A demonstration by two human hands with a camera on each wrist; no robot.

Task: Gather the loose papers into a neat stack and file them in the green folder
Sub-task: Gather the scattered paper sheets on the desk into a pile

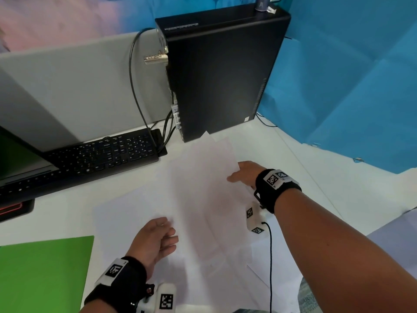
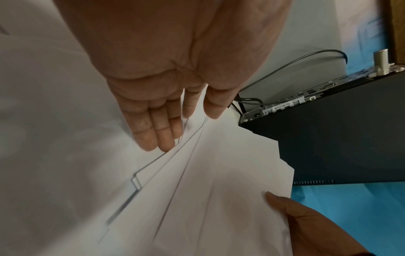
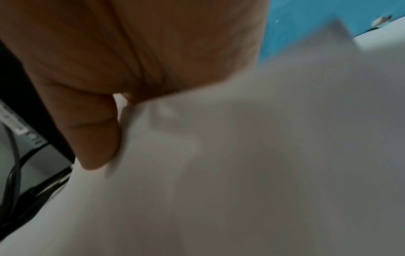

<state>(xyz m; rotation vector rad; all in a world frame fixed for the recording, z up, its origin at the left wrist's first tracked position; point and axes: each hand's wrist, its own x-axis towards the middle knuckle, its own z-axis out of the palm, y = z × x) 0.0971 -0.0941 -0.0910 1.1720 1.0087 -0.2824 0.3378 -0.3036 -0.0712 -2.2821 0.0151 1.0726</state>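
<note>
A sheaf of white papers (image 1: 203, 195) is lifted off the white desk (image 1: 338, 195), fanned and uneven at its far end. My right hand (image 1: 244, 175) grips its right edge, thumb (image 3: 94, 138) on top and the fingers hidden underneath. My left hand (image 1: 155, 238) is at the sheaf's left edge; in the left wrist view the sheet edges (image 2: 186, 155) run up between its fingers (image 2: 157, 131). More loose sheets (image 1: 126, 213) lie flat on the desk beneath. The green folder (image 1: 45, 274) lies closed at the near left, apart from both hands.
A black computer tower (image 1: 221, 71) stands just behind the papers, with cables (image 1: 135, 86) at its left. A black keyboard (image 1: 106, 154) and a laptop (image 1: 18, 159) lie to the left. Blue cloth (image 1: 349, 86) covers the right wall. A black cord (image 1: 270, 256) hangs from my right wrist.
</note>
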